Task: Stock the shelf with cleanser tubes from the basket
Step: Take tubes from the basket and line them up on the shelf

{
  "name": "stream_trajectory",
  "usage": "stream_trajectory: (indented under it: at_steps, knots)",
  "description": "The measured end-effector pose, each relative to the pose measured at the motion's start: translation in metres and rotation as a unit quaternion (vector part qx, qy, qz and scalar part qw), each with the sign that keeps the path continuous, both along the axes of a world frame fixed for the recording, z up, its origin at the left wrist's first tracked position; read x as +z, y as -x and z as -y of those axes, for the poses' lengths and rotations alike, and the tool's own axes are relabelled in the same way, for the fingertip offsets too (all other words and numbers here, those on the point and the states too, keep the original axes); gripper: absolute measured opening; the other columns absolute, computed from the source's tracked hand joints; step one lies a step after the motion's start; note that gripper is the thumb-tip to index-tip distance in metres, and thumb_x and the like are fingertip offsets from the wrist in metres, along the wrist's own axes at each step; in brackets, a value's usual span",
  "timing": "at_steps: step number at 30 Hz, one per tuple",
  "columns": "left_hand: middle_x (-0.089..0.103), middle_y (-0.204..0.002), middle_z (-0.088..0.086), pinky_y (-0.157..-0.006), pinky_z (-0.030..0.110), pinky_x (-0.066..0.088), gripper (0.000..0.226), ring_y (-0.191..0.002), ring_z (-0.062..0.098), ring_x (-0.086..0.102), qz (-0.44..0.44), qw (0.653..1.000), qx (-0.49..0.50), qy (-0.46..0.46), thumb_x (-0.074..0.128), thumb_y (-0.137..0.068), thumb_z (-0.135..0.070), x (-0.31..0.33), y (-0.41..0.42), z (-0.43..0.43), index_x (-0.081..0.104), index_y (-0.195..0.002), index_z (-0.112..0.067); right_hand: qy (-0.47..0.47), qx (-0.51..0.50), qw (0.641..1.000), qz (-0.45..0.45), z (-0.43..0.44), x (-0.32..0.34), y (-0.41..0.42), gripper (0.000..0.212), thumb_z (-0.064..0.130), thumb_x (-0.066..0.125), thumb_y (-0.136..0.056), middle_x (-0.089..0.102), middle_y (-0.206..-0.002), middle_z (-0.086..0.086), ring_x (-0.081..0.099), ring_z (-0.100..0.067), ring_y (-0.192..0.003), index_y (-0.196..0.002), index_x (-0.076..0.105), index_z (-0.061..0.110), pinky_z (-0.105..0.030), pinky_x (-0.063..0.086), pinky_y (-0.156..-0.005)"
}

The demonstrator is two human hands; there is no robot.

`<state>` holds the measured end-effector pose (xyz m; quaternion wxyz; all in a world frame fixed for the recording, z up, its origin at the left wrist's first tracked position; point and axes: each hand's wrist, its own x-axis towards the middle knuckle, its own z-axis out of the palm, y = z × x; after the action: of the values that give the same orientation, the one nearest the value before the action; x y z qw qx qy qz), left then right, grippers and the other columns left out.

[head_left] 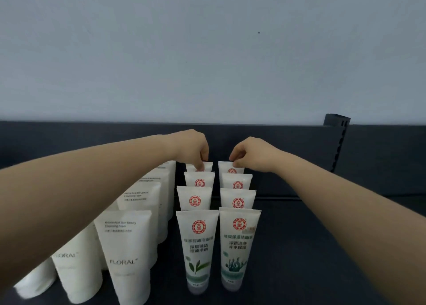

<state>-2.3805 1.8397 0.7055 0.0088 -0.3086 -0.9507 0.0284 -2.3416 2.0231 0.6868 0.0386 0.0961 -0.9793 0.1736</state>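
Note:
Two rows of white cleanser tubes with red round logos stand upright on the dark shelf. The left row's front tube shows a green leaf; the right row's front tube shows a teal plant. My left hand pinches the top edge of the rearmost tube in the left row. My right hand pinches the top edge of the rearmost tube in the right row. The basket is out of view.
Several plain white FLORAL tubes stand in rows left of the logo tubes, partly behind my left forearm. A dark back panel runs behind the shelf, with a slotted upright at the right. A pale wall rises above.

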Motion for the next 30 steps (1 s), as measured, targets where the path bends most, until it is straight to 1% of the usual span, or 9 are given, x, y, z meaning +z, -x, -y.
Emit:
stream_trajectory:
  at_steps: [5, 10, 15, 18, 20, 22, 24, 26, 30]
  knots:
    - [0.069, -0.100, -0.001, -0.073, 0.024, 0.045, 0.021, -0.083, 0.012, 0.058, -0.009, 1.000, -0.006, 0.008, 0.068, -0.085, -0.028, -0.006, 0.007, 0.000, 0.072, -0.100, -0.013, -0.008, -0.002, 1.000, 0.005, -0.004, -0.007, 0.005, 0.021, 0.016, 0.060, -0.091, 0.067, -0.109, 0.001, 0.057, -0.010, -0.091, -0.109, 0.069, 0.014, -0.022, 0.042, -0.078]
    - [0.069, -0.097, -0.001, -0.070, 0.023, 0.041, 0.020, -0.083, 0.013, 0.058, -0.015, 1.000, -0.006, 0.009, 0.067, -0.086, -0.028, -0.008, 0.009, -0.002, 0.072, -0.099, -0.013, 0.014, 0.002, 1.000, 0.020, -0.006, -0.009, 0.008, 0.016, 0.013, 0.060, -0.090, 0.069, -0.097, 0.000, 0.067, -0.018, -0.087, -0.102, 0.071, 0.013, -0.031, 0.054, -0.084]
    - [0.069, -0.096, -0.001, -0.070, 0.024, 0.041, 0.020, -0.083, 0.014, 0.058, -0.025, 1.000, -0.003, 0.010, 0.069, -0.085, -0.028, -0.008, 0.009, -0.002, 0.072, -0.097, -0.013, 0.009, 0.010, 1.000, 0.016, -0.006, -0.010, 0.008, 0.014, 0.013, 0.060, -0.090, 0.066, -0.089, 0.003, 0.062, -0.010, -0.073, -0.099, 0.071, 0.014, -0.022, 0.047, -0.070]
    - [0.070, -0.099, -0.002, -0.073, 0.026, 0.046, 0.022, -0.088, 0.015, 0.061, -0.020, 1.000, -0.002, 0.018, 0.069, -0.084, -0.028, -0.006, 0.007, -0.001, 0.072, -0.100, -0.014, -0.011, 0.015, 1.000, 0.001, -0.006, -0.007, 0.006, 0.022, 0.020, 0.062, -0.090, 0.067, -0.106, 0.002, 0.060, -0.010, -0.090, -0.110, 0.068, 0.015, -0.020, 0.043, -0.078]
    - [0.070, -0.104, -0.003, -0.084, 0.030, 0.050, 0.024, -0.095, 0.015, 0.063, -0.029, 1.000, -0.005, 0.006, 0.069, -0.084, -0.026, 0.000, 0.004, 0.001, 0.071, -0.106, -0.015, -0.004, 0.012, 0.999, -0.042, -0.007, 0.000, 0.001, 0.024, 0.023, 0.064, -0.088, 0.066, -0.111, 0.003, 0.060, -0.012, -0.100, -0.111, 0.068, 0.017, -0.020, 0.042, -0.083]
    - [0.071, -0.103, -0.004, -0.088, 0.029, 0.049, 0.021, -0.098, 0.015, 0.063, -0.056, 0.997, -0.010, -0.043, 0.066, -0.085, -0.022, 0.009, -0.004, 0.004, 0.071, -0.105, -0.017, 0.023, 0.012, 0.996, -0.084, -0.006, 0.010, -0.009, 0.016, 0.024, 0.063, -0.088, 0.069, -0.103, 0.004, 0.062, -0.010, -0.095, -0.101, 0.071, 0.019, -0.019, 0.043, -0.079]
    - [0.072, -0.094, -0.004, -0.077, 0.022, 0.046, 0.014, -0.089, 0.013, 0.062, -0.078, 0.993, -0.026, -0.083, 0.064, -0.085, -0.020, 0.017, -0.013, 0.006, 0.073, -0.095, -0.017, 0.049, 0.021, 0.995, -0.086, -0.005, 0.018, -0.022, 0.014, 0.025, 0.062, -0.088, 0.070, -0.091, 0.007, 0.062, -0.007, -0.085, -0.093, 0.073, 0.019, -0.017, 0.044, -0.069]
    - [0.072, -0.088, -0.006, -0.069, 0.020, 0.045, 0.013, -0.082, 0.010, 0.061, -0.058, 0.994, -0.041, -0.088, 0.064, -0.086, -0.025, 0.020, -0.023, 0.006, 0.074, -0.091, -0.017, 0.048, 0.036, 0.996, -0.067, -0.003, 0.021, -0.033, 0.014, 0.027, 0.062, -0.087, 0.070, -0.089, 0.010, 0.062, -0.006, -0.085, -0.092, 0.073, 0.020, -0.019, 0.047, -0.070]
    - [0.071, -0.089, -0.012, -0.083, 0.027, 0.052, 0.023, -0.084, 0.007, 0.063, 0.010, 0.999, -0.044, -0.024, 0.069, -0.083, -0.037, 0.009, -0.035, 0.006, 0.074, -0.098, -0.021, -0.010, 0.050, 0.999, -0.014, -0.002, 0.012, -0.040, 0.016, 0.029, 0.065, -0.086, 0.067, -0.087, 0.016, 0.061, -0.003, -0.085, -0.097, 0.074, 0.022, -0.020, 0.048, -0.077]
